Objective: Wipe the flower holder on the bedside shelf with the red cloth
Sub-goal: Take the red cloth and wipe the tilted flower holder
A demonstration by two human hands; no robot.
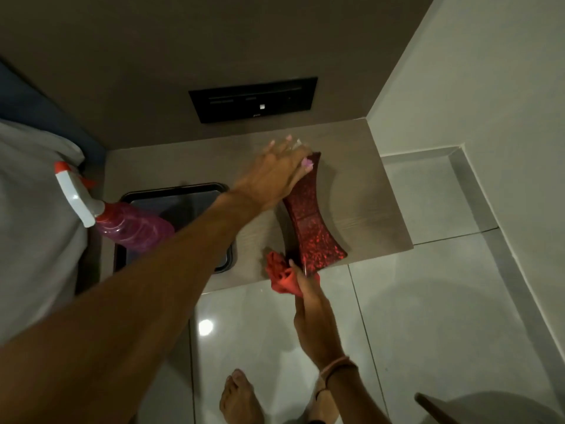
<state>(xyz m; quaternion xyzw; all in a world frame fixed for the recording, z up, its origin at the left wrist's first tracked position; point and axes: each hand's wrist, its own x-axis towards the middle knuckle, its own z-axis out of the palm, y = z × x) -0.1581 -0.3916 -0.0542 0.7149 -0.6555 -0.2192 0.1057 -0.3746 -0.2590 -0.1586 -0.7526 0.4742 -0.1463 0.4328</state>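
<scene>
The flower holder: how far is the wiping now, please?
Done: the spray bottle is set down in the tray. In hand: the left hand steadies the red flower holder at its far end, while the right hand presses the red cloth against its near end. Left: the middle and far end.

Bedside shelf (pixel 367 191), flower holder (pixel 308 221), black tray (pixel 174 191)

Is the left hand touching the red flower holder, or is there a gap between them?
Touching. In the head view the left hand lies over the upper end of the flower holder, with its fingers on the rim.
</scene>
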